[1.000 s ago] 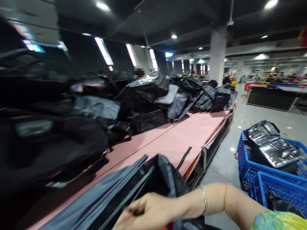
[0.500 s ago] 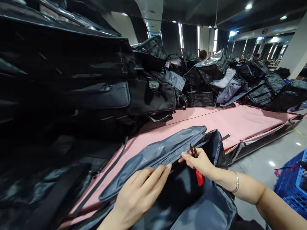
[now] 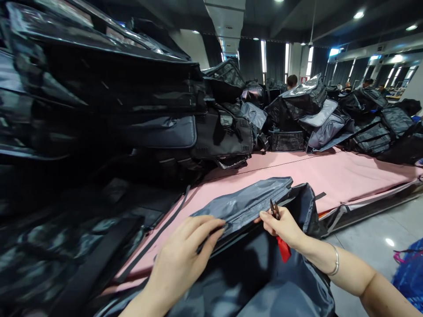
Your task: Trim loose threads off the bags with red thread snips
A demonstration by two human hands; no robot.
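A dark bag with a grey-blue lining lies opened in front of me, its long lined flap folded back with a seam along its edge. My right hand is closed around dark thread snips, blades pointing up, a red strip hanging below them. Its thumb and forefinger also pinch the flap's edge. At the flap's nearer part, my left hand is closed, thumb and fingertips pinching the edge; whether a loose thread is between them is too small to tell.
Black and camouflage bags are piled high at my left. More bags stand along the back of the pink-covered table. A blue plastic basket is on the floor at right. People sit in the distance.
My left hand has gone from lying across the flap to pinching its edge, moving slightly left along it. The right hand keeps its grip. The view has shifted a little left.
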